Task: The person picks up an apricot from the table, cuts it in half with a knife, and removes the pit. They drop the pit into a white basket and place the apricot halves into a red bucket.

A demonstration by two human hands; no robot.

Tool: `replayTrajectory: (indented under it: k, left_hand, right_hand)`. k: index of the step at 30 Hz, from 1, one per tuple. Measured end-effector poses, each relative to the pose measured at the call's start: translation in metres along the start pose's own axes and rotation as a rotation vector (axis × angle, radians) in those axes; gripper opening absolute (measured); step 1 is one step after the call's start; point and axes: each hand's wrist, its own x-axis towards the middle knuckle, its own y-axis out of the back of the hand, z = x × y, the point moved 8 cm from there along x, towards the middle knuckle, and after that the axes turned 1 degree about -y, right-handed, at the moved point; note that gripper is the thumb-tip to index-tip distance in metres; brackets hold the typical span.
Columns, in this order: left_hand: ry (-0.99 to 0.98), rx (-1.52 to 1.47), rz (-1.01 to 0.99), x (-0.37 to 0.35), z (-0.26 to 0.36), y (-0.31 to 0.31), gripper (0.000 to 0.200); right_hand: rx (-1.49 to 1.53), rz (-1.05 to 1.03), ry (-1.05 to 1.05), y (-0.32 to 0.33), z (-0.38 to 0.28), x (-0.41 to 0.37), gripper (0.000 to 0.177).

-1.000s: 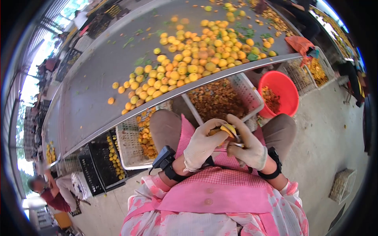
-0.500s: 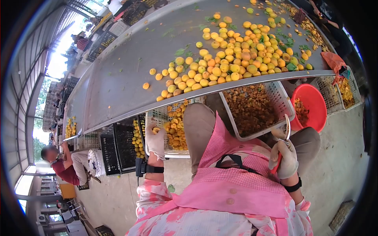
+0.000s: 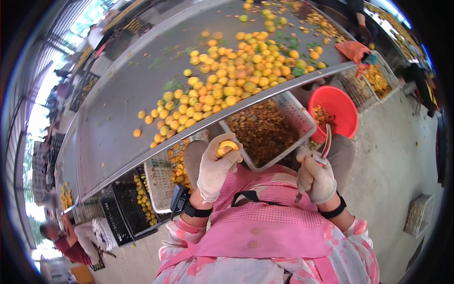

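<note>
Left hand fingers pinch 1 fruit, already cut open. Right hand fingers curl around curved cutter, held apart: cutting judged complete.

No readable text, label, brand, number or sign shows on anything here.
</note>
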Motion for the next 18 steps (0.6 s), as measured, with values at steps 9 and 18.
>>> replayTrajectory:
  k: [9,18]
  left_hand:
    - [0.16,0.203,-0.348,-0.001,-0.03,-0.124,0.029]
    - [0.229,0.16,-0.358,-0.01,-0.051,-0.138,0.031]
  right_hand:
    - [0.161,0.074,0.696,-0.02,-0.1,-0.012,0.023]
    - [0.023,-0.028,0.84,-0.034,-0.091,-0.017,0.022]
